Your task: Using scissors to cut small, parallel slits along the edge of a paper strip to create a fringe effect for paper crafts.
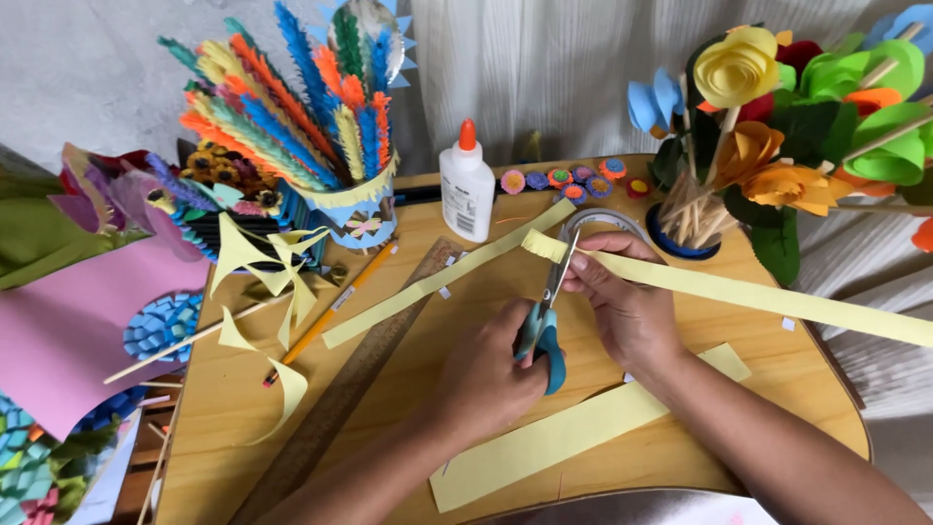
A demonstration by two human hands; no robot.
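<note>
The left hand (486, 374) is closed around the blue handles of the scissors (546, 311), its grip tight and the fingers mostly hidden behind the handles. The blades meet the fringed end of a long yellow paper strip (739, 292), which the right hand (622, 301) pinches just beside the cut. The strip runs off toward the table's right edge and is cut off by the frame there.

Two more yellow strips (544, 442) lie on the wooden table (233, 408), one near the front edge, partly under the forearms. A glue bottle (467, 190) stands toward the back edge, and a roll of tape (603, 224) behind the hands is half hidden. A wooden ruler (340, 399) lies slantwise to the left. Paper flowers (777, 117) crowd the back right corner. The wall behind is pale fabric.
</note>
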